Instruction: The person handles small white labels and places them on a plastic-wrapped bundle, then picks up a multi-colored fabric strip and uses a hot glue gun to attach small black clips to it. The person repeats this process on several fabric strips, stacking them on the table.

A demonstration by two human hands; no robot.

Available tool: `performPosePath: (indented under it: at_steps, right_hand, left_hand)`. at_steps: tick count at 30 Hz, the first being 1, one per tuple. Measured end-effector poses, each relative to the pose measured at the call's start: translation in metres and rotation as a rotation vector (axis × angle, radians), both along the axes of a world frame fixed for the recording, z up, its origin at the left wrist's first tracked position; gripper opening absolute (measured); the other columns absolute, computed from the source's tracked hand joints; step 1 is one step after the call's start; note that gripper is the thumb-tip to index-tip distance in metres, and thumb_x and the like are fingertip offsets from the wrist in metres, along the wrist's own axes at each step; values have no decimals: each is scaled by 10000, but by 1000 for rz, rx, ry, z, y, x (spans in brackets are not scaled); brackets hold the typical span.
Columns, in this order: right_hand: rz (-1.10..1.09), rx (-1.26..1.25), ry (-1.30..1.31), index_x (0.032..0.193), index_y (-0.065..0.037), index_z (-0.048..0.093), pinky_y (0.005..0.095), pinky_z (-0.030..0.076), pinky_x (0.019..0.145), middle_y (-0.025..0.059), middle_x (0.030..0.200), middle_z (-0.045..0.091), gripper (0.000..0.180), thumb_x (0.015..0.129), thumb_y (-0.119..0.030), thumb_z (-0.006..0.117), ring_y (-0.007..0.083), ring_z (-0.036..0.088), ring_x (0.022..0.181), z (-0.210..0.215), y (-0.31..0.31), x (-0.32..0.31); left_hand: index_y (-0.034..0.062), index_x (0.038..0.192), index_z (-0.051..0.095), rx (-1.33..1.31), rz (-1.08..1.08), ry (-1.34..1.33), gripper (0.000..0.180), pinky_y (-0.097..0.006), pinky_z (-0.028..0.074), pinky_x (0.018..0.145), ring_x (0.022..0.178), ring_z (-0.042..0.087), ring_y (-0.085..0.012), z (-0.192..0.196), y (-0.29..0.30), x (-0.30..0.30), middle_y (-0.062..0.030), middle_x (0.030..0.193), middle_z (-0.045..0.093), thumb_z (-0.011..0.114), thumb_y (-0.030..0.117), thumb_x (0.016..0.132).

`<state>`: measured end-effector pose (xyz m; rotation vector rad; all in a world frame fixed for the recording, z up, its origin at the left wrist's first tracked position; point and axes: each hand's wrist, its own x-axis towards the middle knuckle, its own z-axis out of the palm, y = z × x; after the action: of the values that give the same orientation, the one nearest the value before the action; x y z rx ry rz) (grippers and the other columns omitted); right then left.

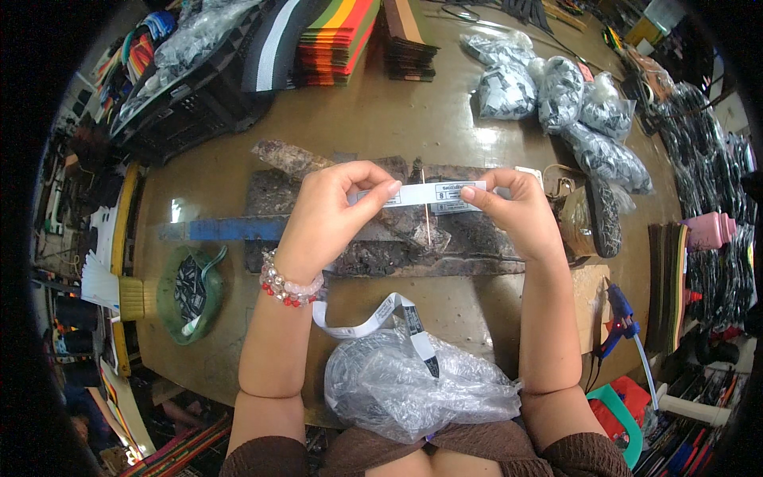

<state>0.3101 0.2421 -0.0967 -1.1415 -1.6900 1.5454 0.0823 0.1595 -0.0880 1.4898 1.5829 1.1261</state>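
Observation:
A white printed label ribbon [413,195] is stretched level between my hands. My left hand [326,211] pinches one end between thumb and fingers, and my right hand [520,211] pinches the other. Close to the ribbon's middle is a thin upright rod [427,226]; how the two touch I cannot tell. Below them lies a worn, dark-stained board [366,258]. A short printed piece [455,207] shows just under the ribbon near my right hand. More label ribbon [358,327] loops from beside my left wrist onto a clear plastic bag [405,389] against my body.
A green bowl [168,306] with small black labels stands left, beside a brush [133,298]. On the right are a blue glue gun [624,318] and a tape dispenser [592,215]. Filled plastic bags [560,91], striped strap stacks [338,44] and a black crate [191,107] sit at the back.

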Motion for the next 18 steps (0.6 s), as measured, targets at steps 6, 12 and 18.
performPosePath:
  at_steps: [6,12,18]
  right_hand:
    - [-1,30,-24,713,-19,656,216,389,604,-45,673,597,212,820,-176,751,38,485,643,-8,3,3]
    - [-30,330,-323,746,1,659,269,417,575,54,602,570,262,798,-236,759,94,496,596,-26,6,-5]
    - [-198,316,-326,842,8,685,200,372,601,-17,696,592,226,831,-211,739,41,490,662,-12,-9,-12]
  left_hand:
    - [-27,873,680,79,39,101,166,-273,472,642,696,636,-139,-6,2,0,-102,766,685,683,137,848]
    - [-22,881,679,95,54,155,174,-280,478,656,714,648,-154,-13,6,-2,-108,788,692,685,149,847]
    - [-29,881,677,56,9,-78,178,-263,473,639,686,595,-89,-8,5,-2,-67,758,676,677,148,869]
